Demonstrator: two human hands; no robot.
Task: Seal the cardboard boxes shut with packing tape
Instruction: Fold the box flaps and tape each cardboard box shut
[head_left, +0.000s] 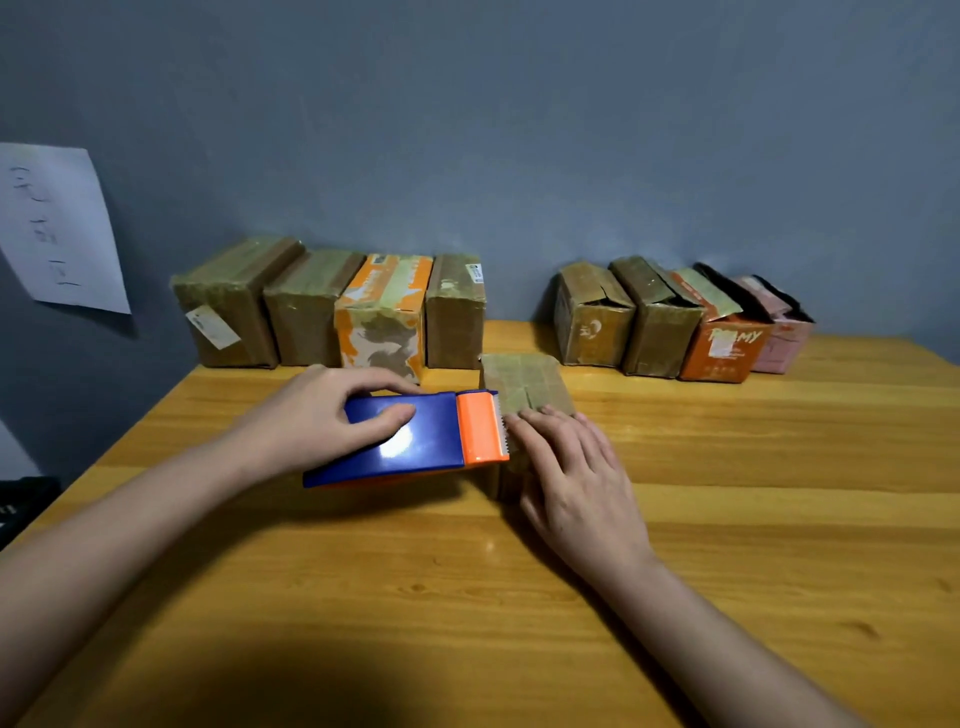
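A small brown cardboard box (524, 384) stands mid-table, its top crossed with tape. My left hand (322, 415) grips a blue tape dispenser (405, 441) with an orange cutter head (480, 426), whose serrated blade sits at the box's near left edge. My right hand (566, 467) lies flat with straight fingers pressing on the near part of the box top, right beside the blade. The near side of the box is hidden by my right hand and the dispenser.
Along the grey wall, several taped boxes (322, 306) stand in a row at left. At right, a second row of several boxes (670, 322) has loose or open flaps. A paper sheet (57, 228) hangs on the wall. The wooden table (467, 597) stretches toward me.
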